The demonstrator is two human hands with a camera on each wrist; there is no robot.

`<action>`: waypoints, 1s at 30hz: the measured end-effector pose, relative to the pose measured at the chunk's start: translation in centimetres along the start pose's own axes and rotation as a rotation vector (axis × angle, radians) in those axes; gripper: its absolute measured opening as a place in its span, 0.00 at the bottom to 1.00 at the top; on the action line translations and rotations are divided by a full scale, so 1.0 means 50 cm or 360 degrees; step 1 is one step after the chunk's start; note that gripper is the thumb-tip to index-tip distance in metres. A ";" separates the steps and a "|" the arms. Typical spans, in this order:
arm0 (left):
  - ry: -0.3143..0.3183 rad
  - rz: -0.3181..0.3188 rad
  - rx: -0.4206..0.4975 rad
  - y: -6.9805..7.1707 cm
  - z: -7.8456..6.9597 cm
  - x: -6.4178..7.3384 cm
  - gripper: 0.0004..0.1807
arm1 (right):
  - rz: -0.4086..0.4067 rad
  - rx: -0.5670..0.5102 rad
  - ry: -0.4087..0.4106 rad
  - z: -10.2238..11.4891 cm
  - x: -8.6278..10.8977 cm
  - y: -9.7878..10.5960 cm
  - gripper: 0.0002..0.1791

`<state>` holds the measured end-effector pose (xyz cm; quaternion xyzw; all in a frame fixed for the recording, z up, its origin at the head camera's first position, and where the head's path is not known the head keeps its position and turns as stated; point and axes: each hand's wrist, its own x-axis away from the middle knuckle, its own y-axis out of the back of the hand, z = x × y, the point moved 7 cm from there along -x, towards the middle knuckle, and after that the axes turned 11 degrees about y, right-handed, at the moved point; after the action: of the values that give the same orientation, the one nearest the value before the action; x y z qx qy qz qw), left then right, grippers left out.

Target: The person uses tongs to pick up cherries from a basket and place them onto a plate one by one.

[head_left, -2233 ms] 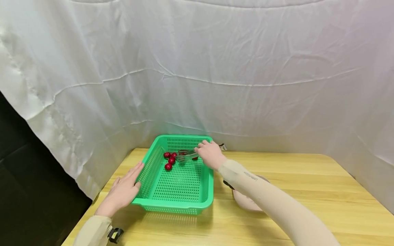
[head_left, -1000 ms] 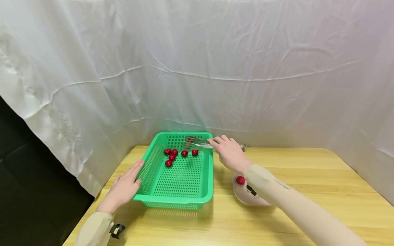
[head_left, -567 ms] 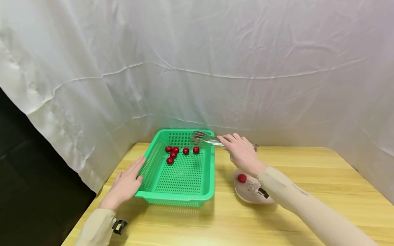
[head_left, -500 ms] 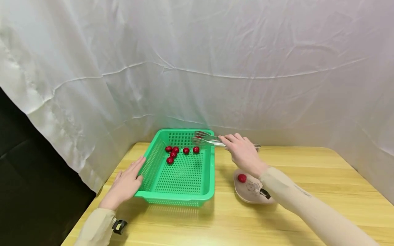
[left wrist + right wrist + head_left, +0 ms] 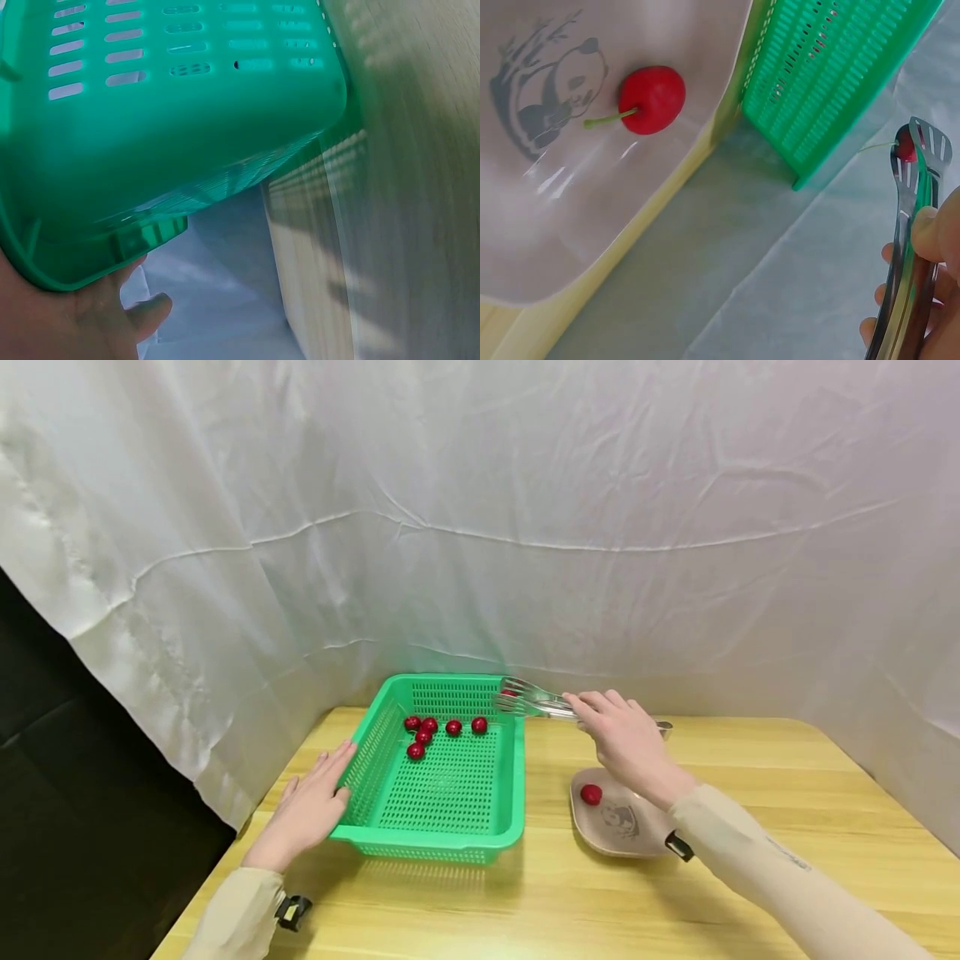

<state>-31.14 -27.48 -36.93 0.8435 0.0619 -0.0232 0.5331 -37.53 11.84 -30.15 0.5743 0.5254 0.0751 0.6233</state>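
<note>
My right hand (image 5: 626, 739) grips metal tongs (image 5: 551, 707) above the right rim of a green perforated basket (image 5: 431, 841). Between the slotted tips of the tongs sits a red cherry (image 5: 905, 144) with a thin stem, best seen in the right wrist view. Several more cherries (image 5: 416, 751) lie toward the back of the basket floor. A pale plate (image 5: 596, 828) with a panda print stands right of the basket, and one cherry (image 5: 654, 99) with a green stem rests on it. My left hand (image 5: 300, 814) lies along the basket's left rim, fingers extended.
Both basket and plate stand on a light wooden table (image 5: 765, 810). White cloth (image 5: 637, 610) hangs behind it and along the sides. A black surface (image 5: 90, 827) lies beyond the table's left edge.
My right hand has lifted the tongs with a cherry from the basket floor and moved rightward to the rim. The plate has come into fuller view. My left hand stays at the left rim.
</note>
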 end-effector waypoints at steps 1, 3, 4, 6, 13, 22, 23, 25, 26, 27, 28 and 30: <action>0.0002 0.0001 -0.0002 0.000 0.000 0.000 0.35 | -0.0003 0.0003 -0.0003 -0.002 0.004 0.004 0.30; 0.0003 0.0002 -0.0006 0.000 0.001 0.000 0.35 | -0.0004 0.0011 -0.0015 -0.006 0.014 0.011 0.32; 0.0003 0.0004 -0.0007 0.000 0.001 0.000 0.35 | -0.0003 0.0015 -0.0022 -0.008 0.019 0.015 0.32; 0.0005 0.0003 -0.0013 0.000 0.001 -0.001 0.35 | 0.0000 0.0019 -0.0033 -0.013 0.029 0.022 0.34; 0.0007 0.0002 -0.0027 0.003 -0.003 -0.001 0.35 | -0.0011 0.0024 -0.0063 -0.028 0.071 0.048 0.35; 0.0012 0.0016 -0.0054 0.001 -0.003 -0.002 0.36 | -0.0076 0.0052 -0.0051 -0.037 0.123 0.077 0.34; 0.0012 0.0018 -0.0056 0.001 -0.003 -0.002 0.36 | -0.0081 0.0054 -0.0052 -0.038 0.128 0.079 0.34; 0.0013 0.0018 -0.0068 0.002 -0.003 -0.002 0.36 | -0.0085 0.0057 -0.0057 -0.040 0.138 0.083 0.34; 0.0013 0.0019 -0.0074 0.002 -0.003 -0.002 0.36 | -0.0087 0.0060 -0.0060 -0.041 0.143 0.084 0.34; 0.0014 0.0020 -0.0077 0.002 -0.003 -0.001 0.35 | -0.0090 0.0059 -0.0062 -0.042 0.149 0.086 0.33; 0.0015 0.0022 -0.0081 0.002 -0.003 -0.001 0.35 | -0.0093 0.0061 -0.0064 -0.042 0.154 0.087 0.33; 0.0016 0.0025 -0.0089 0.003 -0.003 0.000 0.35 | -0.0095 0.0064 -0.0072 -0.044 0.164 0.089 0.33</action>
<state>-31.15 -27.40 -36.74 0.8287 0.0586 -0.0129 0.5564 -33.30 20.42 -30.81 0.5723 0.5295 0.0328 0.6253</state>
